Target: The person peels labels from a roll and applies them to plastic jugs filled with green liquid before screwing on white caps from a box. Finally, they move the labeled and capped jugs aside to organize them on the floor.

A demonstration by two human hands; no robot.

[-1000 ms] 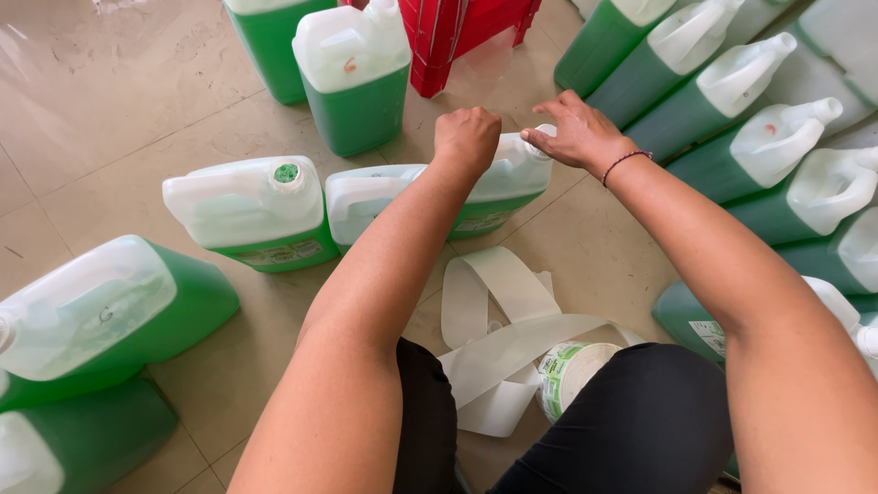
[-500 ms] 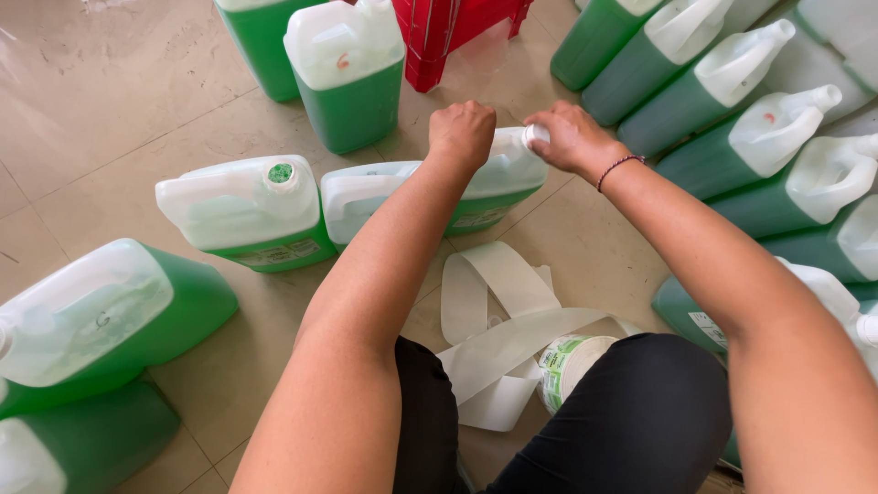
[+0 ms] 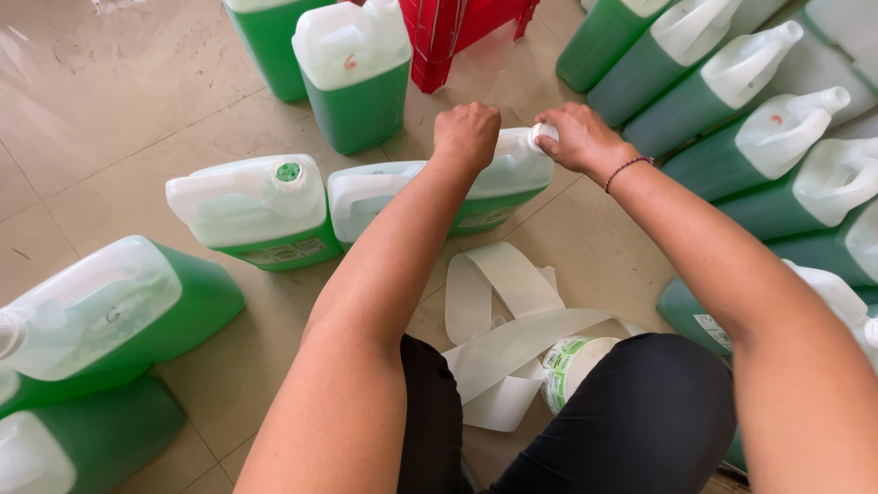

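Centrally, a jug [image 3: 494,187] of green liquid lies on its side on the tiled floor [image 3: 110,119], between the person's forearms. Left hand [image 3: 466,133] rests on top of the jug body, fingers curled into a closed grip pressing down on it. Right hand [image 3: 578,137] is closed around the white cap [image 3: 541,135] at the jug's neck, fingers wrapped over it; a thin dark bracelet [image 3: 627,167] sits at that wrist. Just beside the jug, to its left and touching or nearly so, lies a second jug [image 3: 251,206] with an open green-lined mouth. Further jugs stand upright beyond, beside a red stool [image 3: 457,32], and a row leans along the right edge. A label roll [image 3: 572,366] with loose white backing strip [image 3: 498,311] lies on the floor near the person's knees.
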